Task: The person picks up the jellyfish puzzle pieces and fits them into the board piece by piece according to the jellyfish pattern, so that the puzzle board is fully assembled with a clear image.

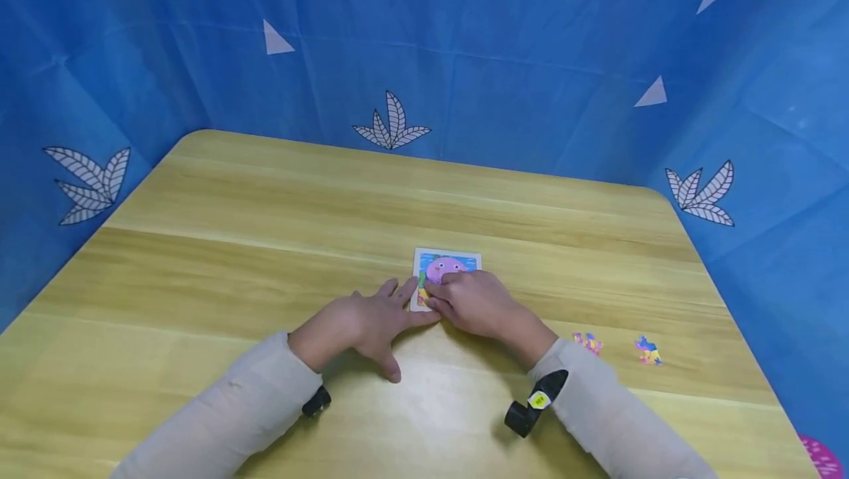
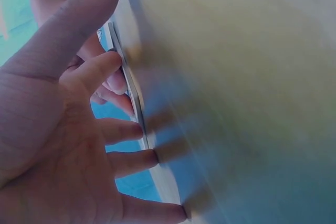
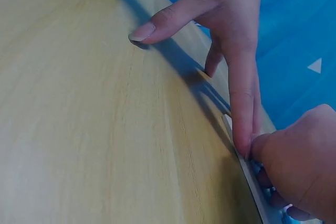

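Observation:
A small jigsaw puzzle (image 1: 446, 267) in a white-edged frame lies on the table, showing a round pink character on a blue background. My left hand (image 1: 378, 320) spreads its fingers along the puzzle's left side and near corner, fingertips down, thumb pointing away from it. Over the puzzle's lower part, my right hand (image 1: 474, 303) has curled fingers, their tips on the picture. Seen from the right wrist, those curled fingers (image 3: 302, 161) sit at the board's thin edge (image 3: 252, 184), beside a left fingertip. I cannot tell whether a piece is between the right fingers.
Two small colourful puzzle pieces lie to the right on the wooden table (image 1: 265, 199), one (image 1: 587, 343) by the right forearm and the other (image 1: 648, 351) farther right. A blue curtain (image 1: 451, 44) with leaf and triangle prints surrounds the table's far and side edges.

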Available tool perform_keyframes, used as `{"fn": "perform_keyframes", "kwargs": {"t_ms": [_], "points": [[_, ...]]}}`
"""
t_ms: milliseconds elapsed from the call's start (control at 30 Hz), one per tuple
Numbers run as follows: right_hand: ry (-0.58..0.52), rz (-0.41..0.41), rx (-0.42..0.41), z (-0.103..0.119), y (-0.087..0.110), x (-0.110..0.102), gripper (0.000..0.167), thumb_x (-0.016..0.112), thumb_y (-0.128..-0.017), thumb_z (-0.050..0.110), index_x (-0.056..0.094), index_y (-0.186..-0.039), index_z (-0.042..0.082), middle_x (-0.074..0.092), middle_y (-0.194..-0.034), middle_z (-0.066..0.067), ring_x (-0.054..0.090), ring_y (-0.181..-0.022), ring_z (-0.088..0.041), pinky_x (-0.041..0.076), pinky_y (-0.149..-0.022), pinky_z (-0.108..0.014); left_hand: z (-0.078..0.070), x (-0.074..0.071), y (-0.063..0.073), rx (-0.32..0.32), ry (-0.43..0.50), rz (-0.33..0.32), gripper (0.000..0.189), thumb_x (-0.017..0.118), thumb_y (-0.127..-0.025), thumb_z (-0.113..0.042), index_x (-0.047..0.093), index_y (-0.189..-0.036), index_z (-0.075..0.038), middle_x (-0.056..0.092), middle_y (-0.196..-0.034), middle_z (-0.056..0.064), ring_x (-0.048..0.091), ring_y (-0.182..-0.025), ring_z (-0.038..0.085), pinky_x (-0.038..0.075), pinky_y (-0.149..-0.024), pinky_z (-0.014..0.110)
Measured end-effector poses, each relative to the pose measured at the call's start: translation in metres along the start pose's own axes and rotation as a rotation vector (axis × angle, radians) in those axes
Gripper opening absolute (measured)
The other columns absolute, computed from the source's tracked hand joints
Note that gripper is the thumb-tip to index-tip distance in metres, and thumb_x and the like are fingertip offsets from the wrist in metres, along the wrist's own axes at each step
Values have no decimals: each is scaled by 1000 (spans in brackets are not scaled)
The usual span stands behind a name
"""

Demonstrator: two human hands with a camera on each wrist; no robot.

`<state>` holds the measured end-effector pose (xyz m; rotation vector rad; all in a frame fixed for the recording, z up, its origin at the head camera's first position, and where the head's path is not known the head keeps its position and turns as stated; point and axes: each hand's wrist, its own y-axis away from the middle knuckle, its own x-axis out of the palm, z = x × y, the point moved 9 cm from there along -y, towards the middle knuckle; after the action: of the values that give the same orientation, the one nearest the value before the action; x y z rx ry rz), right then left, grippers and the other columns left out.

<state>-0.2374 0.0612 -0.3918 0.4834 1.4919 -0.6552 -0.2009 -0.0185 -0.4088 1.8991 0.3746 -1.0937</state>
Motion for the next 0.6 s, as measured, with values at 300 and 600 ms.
{"fn": "perform_keyframes", "kwargs": {"t_ms": [300, 600], "points": [[-134, -78, 57, -7, 4, -1, 35, 58, -93, 33, 67, -120, 13, 69, -86, -1, 57, -68, -10, 52, -64, -32, 0, -1, 1, -5, 13, 1, 97, 78, -70, -50, 20, -147, -46, -6, -159, 8, 3, -144, 36, 26, -97, 72], [-354, -89, 204, -36, 17, -8, 33, 57, -94, 28, 66, -119, 9, 70, -91, -3, 64, -81, -15, 52, -72, -34, 1, 0, 1, -5, 24, 4, 95, 78, -70, -50, 21, -147, -46, -6, -159, 9, 4, -144, 37, 26, -97, 72]]}}
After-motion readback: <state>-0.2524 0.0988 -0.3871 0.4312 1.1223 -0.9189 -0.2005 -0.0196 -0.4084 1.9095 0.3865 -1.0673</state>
